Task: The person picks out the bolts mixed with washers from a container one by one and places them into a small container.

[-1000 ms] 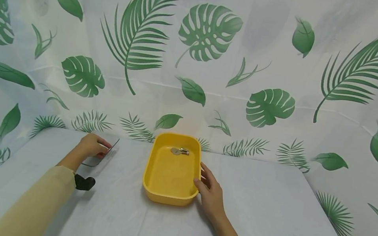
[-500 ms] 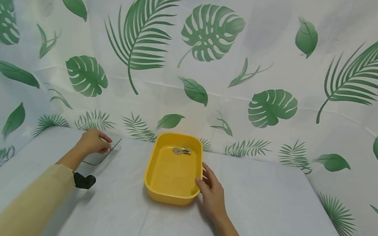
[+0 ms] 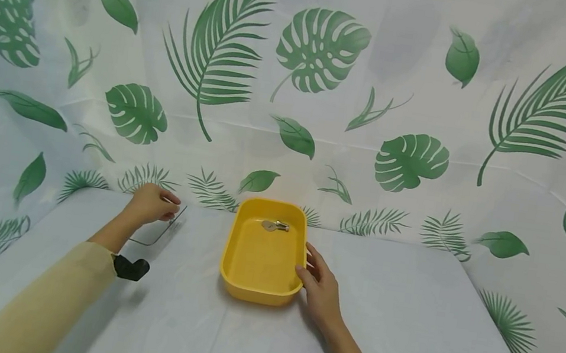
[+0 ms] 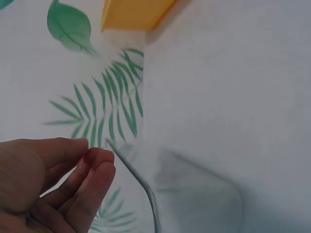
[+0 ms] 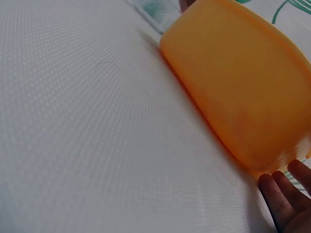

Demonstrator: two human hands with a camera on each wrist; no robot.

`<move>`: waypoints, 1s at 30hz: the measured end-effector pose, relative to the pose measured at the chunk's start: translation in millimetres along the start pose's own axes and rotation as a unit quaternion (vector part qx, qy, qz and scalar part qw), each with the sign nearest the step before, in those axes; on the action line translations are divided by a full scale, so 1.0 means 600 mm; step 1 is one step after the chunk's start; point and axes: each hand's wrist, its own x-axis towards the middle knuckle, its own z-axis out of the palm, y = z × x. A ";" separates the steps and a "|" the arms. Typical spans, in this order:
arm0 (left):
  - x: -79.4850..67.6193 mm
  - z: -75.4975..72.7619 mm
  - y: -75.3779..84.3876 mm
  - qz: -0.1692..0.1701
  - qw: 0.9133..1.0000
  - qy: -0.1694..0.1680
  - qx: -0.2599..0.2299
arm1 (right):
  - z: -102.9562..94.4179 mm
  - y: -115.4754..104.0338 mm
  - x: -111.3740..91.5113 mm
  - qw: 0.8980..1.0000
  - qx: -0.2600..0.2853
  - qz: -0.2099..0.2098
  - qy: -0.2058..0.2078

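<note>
In the head view my left hand [image 3: 152, 205] is above a clear plastic box [image 3: 161, 234] at the left of the table. Its thumb and fingertips [image 4: 104, 165] come together beside the box's thin edge [image 4: 142, 182] in the left wrist view; I cannot tell whether they pinch something small. My right hand [image 3: 321, 286] holds the right side of a yellow tray [image 3: 263, 266], thumb tip over the rim and fingers along the outer wall. Inside the tray, near its far end, lie a flat grey disc [image 3: 269, 225] and a small shiny metal piece [image 3: 282, 226].
A white cloth [image 3: 399, 311] covers the table. Behind it hangs a white backdrop [image 3: 247, 118] printed with green leaves. Black wrist cameras, like the left one [image 3: 130, 268], sit on both wrists by the sleeves.
My left hand has risen a little up and to the right, from inside the clear box to above its edge. The right hand stays at the tray. The head view has shifted slightly.
</note>
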 end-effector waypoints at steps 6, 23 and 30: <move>-0.008 0.016 0.040 0.027 1.000 0.009 0.009 | -0.001 -0.001 0.000 1.000 0.003 -0.002 -0.001; -0.020 0.071 0.125 0.077 0.997 -0.012 -0.022 | -0.003 0.000 0.000 1.000 -0.001 -0.004 -0.001; -0.015 0.098 0.143 0.078 0.997 -0.025 -0.013 | -0.003 -0.002 -0.002 1.000 -0.001 -0.006 -0.001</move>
